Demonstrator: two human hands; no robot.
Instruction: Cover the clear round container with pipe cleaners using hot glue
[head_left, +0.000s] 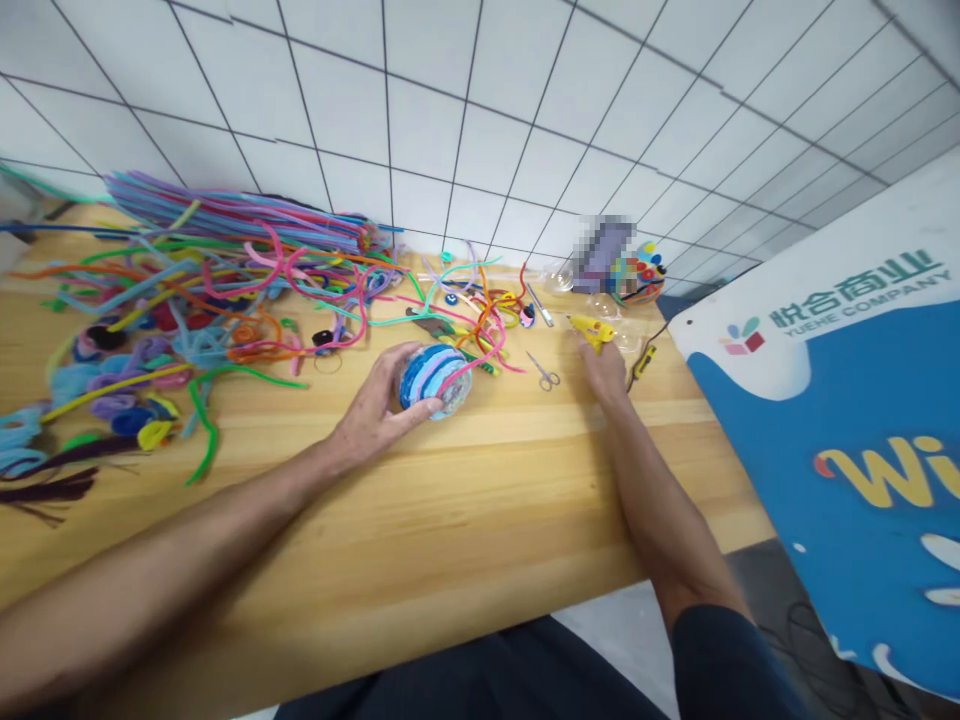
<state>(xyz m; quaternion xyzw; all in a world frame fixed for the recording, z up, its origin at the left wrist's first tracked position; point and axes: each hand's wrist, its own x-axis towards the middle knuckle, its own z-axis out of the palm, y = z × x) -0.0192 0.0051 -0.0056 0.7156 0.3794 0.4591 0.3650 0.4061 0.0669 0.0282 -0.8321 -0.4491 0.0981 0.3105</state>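
Note:
My left hand [379, 405] is wrapped round a clear ball [435, 378] that is partly covered with blue, light blue and lilac fuzzy strips. A pink pipe cleaner [491, 345] runs from the ball toward the back right. On the right, my right hand [604, 370] holds a yellow glue gun [592, 330] by its handle, with the nozzle toward the left. Small scissors [547, 378] lie on the wooden table [480, 500] between the two hands. Behind them is a slim knife [540, 306].
Tangled pipe cleaners [225, 320] cover the back left, with a long bundle [247, 215] by the tiled wall. A yellow cutter [645, 361] and a cable lie right of my right hand. A blue-and-white board [847, 400] stands along the right edge.

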